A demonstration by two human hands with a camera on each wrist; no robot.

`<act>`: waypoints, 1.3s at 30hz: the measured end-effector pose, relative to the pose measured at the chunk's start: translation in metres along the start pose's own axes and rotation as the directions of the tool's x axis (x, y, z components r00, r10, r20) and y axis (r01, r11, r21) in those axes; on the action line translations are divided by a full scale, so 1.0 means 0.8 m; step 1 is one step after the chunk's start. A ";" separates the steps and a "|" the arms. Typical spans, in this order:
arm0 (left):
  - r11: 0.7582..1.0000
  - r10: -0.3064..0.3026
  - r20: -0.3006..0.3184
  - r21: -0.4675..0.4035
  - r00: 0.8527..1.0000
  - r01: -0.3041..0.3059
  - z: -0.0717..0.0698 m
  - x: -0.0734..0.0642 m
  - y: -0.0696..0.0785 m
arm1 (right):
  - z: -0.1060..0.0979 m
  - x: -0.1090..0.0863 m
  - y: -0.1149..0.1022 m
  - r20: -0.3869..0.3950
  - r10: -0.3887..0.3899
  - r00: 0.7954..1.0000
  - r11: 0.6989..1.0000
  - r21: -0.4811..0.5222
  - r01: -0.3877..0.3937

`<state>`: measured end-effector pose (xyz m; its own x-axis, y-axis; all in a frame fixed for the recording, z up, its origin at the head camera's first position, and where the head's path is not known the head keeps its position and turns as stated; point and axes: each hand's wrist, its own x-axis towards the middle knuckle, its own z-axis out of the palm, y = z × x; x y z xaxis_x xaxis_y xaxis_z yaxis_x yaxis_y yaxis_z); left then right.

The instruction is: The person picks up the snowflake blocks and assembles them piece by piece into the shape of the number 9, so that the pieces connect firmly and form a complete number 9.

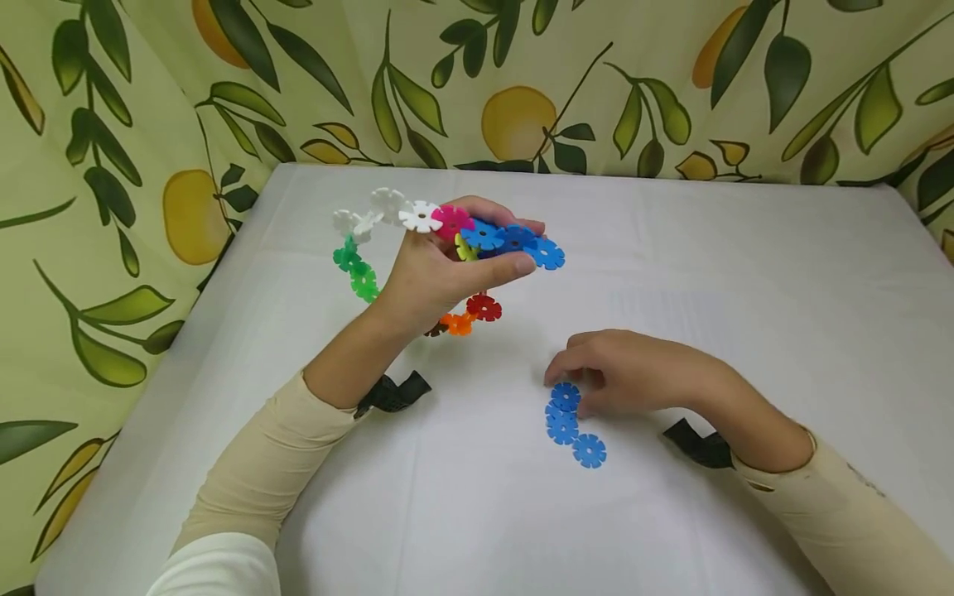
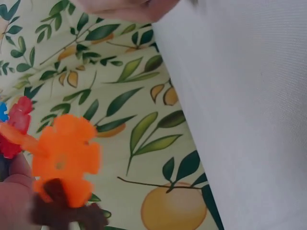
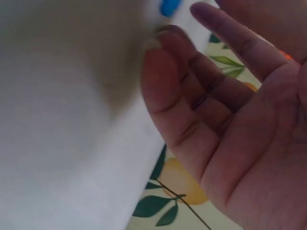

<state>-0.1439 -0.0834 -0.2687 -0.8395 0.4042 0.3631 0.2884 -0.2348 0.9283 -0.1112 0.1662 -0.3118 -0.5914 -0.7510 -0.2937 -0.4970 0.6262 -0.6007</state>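
Note:
My left hand (image 1: pixel 440 273) grips a looped chain of plastic snowflake discs, thumb below and fingers behind. Blue discs (image 1: pixel 514 240) stick out past the thumb; a pink disc (image 1: pixel 451 222), white discs (image 1: pixel 420 216) and green discs (image 1: pixel 363 281) follow round the loop. Low on it hang an orange disc (image 2: pixel 64 155), a brown disc (image 2: pixel 67 213) and a red disc (image 1: pixel 484 308). My right hand (image 1: pixel 633 372) is low over the table with loosely bent fingers, thumb and fingertips right at several loose blue discs (image 1: pixel 562 424). The right wrist view shows bent fingers (image 3: pixel 163 86) near a blue piece (image 3: pixel 169 6).
A white cloth covers the table (image 1: pixel 477 513). Behind it and to the left hangs a curtain (image 1: pixel 596 83) printed with leaves and fruit. Black straps (image 1: pixel 395 391) stick out at both wrists.

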 end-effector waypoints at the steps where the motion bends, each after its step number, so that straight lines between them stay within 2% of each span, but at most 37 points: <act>1: 1.000 -0.019 -0.008 -0.016 1.000 0.019 0.001 -0.001 0.000 | 0.004 0.002 0.001 0.006 0.005 1.000 1.000 -0.012 -0.005; 5: 0.996 -0.061 -0.016 -0.064 0.998 0.060 0.002 -0.003 0.001 | 0.012 0.008 0.003 -0.004 0.022 1.000 1.000 -0.021 -0.022; 9: 0.995 -0.033 0.017 -0.098 0.999 0.035 0.002 -0.002 0.001 | 0.009 0.007 0.003 -0.018 0.024 1.000 0.999 0.024 -0.024; 12: 0.995 -0.013 0.027 -0.097 1.000 0.015 0.002 -0.001 -0.001 | -0.001 0.001 0.000 -0.074 -0.006 0.997 0.993 0.118 0.015; 14: 0.996 -0.005 0.024 -0.094 1.000 0.007 0.003 -0.001 -0.001 | -0.009 -0.004 -0.003 -0.165 -0.044 0.985 0.975 0.206 0.079; 16: 0.996 -0.006 0.021 -0.085 1.000 0.007 0.004 -0.001 -0.002 | -0.019 -0.010 -0.011 -0.299 -0.086 0.950 0.952 0.256 0.167; 17: 0.997 -0.007 0.018 -0.083 1.000 0.009 0.004 -0.001 -0.002 | -0.024 -0.013 -0.015 -0.371 -0.104 0.923 0.940 0.267 0.213; 20: 0.997 -0.003 0.018 -0.072 1.000 0.004 0.004 -0.002 -0.001 | -0.035 -0.020 -0.028 -0.572 -0.144 0.808 0.924 0.215 0.316; 22: 0.998 -0.001 0.018 -0.061 1.000 0.002 0.004 -0.002 -0.001 | -0.040 -0.023 -0.037 -0.643 -0.140 0.753 0.929 0.179 0.325; 23: 0.998 -0.003 0.017 -0.063 1.000 0.004 0.004 -0.002 -0.001 | -0.042 -0.024 -0.041 -0.663 -0.139 0.736 0.929 0.170 0.329; 25: 0.998 -0.006 0.017 -0.067 1.000 0.007 0.005 -0.003 -0.001 | -0.043 -0.024 -0.047 -0.681 -0.138 0.719 0.929 0.163 0.333; 30: 0.997 -0.006 0.019 -0.080 1.000 0.008 0.008 -0.003 -0.001 | -0.042 -0.022 -0.056 -0.683 -0.132 0.718 0.921 0.183 0.343; 34: 0.996 0.005 0.023 -0.092 1.000 -0.003 0.009 -0.003 -0.001 | -0.040 -0.021 -0.058 -0.702 -0.136 0.699 0.911 0.189 0.366; 39: 0.993 -0.035 0.022 -0.112 0.999 0.037 0.011 -0.004 -0.004 | -0.035 -0.015 -0.059 -0.726 -0.125 0.677 0.913 0.184 0.365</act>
<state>-0.1382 -0.0762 -0.2719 -0.8384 0.4318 0.3325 0.2040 -0.3172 0.9262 -0.0983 0.1517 -0.2585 -0.7989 -0.4347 0.4157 -0.5529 0.2586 -0.7921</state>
